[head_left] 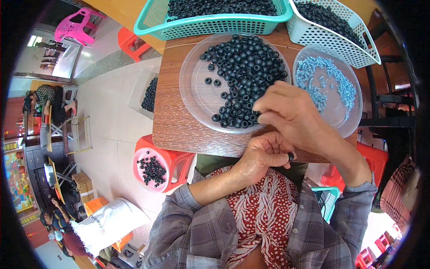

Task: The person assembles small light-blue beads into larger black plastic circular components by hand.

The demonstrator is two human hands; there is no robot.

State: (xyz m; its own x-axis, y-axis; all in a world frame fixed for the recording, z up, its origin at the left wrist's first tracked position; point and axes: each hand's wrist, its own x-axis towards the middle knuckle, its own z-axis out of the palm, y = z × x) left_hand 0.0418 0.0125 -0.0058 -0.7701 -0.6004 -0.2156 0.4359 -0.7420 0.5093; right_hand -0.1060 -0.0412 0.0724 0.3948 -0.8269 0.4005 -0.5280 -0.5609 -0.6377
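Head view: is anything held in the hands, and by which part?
The left hand pinches a black bead, apparently by its outer side, between the fingers. Whether the right hand holds anything cannot be told.

This looks like a small workshop. At the far side of the brown wooden desk are a blue-green plastic basket with holes and a white plastic basket with holes. Both have lots of small, round black pieces. So does a round, clear plastic tub on the desk. A red plastic stool and a stuffed white sack are on the pale tiled floor. Farther off is another person.
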